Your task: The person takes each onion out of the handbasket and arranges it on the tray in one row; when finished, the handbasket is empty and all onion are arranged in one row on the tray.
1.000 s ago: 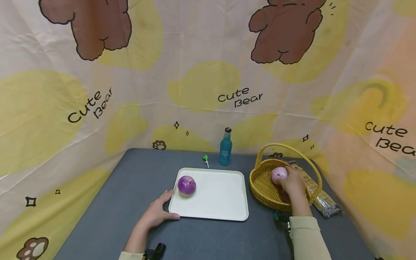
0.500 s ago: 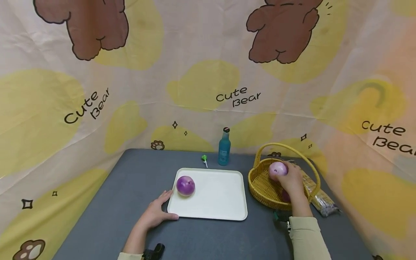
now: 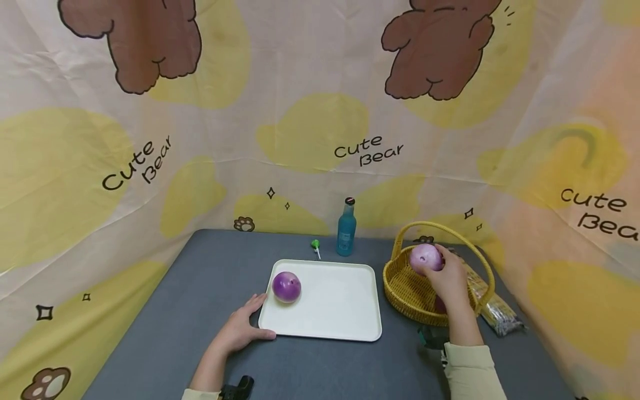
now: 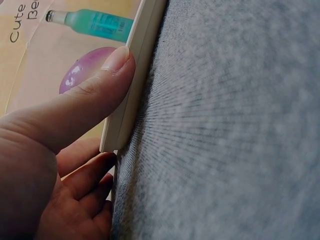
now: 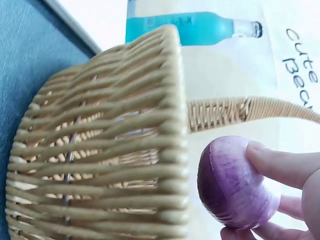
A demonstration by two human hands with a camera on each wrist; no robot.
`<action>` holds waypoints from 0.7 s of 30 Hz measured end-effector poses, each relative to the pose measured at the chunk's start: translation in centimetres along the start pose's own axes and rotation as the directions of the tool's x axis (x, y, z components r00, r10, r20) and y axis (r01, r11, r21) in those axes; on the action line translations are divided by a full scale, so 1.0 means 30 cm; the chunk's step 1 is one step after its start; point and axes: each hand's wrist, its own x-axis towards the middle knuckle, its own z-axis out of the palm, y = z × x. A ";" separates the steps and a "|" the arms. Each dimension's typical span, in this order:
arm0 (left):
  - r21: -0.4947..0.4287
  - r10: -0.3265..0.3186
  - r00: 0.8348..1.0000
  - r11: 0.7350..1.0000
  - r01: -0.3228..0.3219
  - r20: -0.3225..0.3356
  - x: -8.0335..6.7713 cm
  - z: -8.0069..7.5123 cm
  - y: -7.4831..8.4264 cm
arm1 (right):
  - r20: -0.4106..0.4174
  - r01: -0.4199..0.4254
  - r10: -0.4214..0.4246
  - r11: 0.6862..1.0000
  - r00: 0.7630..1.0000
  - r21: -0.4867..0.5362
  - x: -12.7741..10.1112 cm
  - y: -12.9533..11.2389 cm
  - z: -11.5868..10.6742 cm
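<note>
My right hand (image 3: pixel 450 278) grips a purple onion (image 3: pixel 425 259), thumb on one side and fingers on the other, above the yellow wicker basket (image 3: pixel 400 294). In the right wrist view the onion (image 5: pixel 235 182) shows beyond the basket's rim, its skin darker on one side. Behind my hand, a dark reddish-purple thing (image 3: pixel 440 304) lies in the basket, mostly hidden. My left hand (image 3: pixel 240 328) rests at the near left corner of a white tray (image 3: pixel 330 305), thumb along the near edge, fingers at the left edge. Another purple onion (image 3: pixel 286 287) sits on the tray's left part.
A blue bottle (image 3: pixel 346 230) stands upright behind the tray, with a green lollipop (image 3: pixel 316 247) lying left of it. Right of the basket lies a clear and yellow plastic package (image 3: pixel 500 316), partly covered by it. The basket's tall handle (image 3: pixel 445 224) arches over it.
My right hand has raised the onion from inside the basket, up and slightly left. My left hand stays at the tray corner.
</note>
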 end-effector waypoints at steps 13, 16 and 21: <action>-0.014 -0.001 1.000 1.000 0.001 -0.001 -0.005 0.005 0.002 | -0.038 0.064 -0.064 0.998 0.997 0.010 -0.060 -0.072 -0.013; -0.006 -0.002 1.000 1.000 0.002 -0.004 -0.002 0.005 -0.001 | -0.048 0.086 -0.085 0.996 0.995 0.022 -0.067 -0.087 -0.011; -0.001 -0.009 1.000 1.000 0.009 -0.001 -0.004 0.002 0.003 | -0.065 0.106 -0.104 0.994 0.992 0.022 -0.074 -0.091 0.005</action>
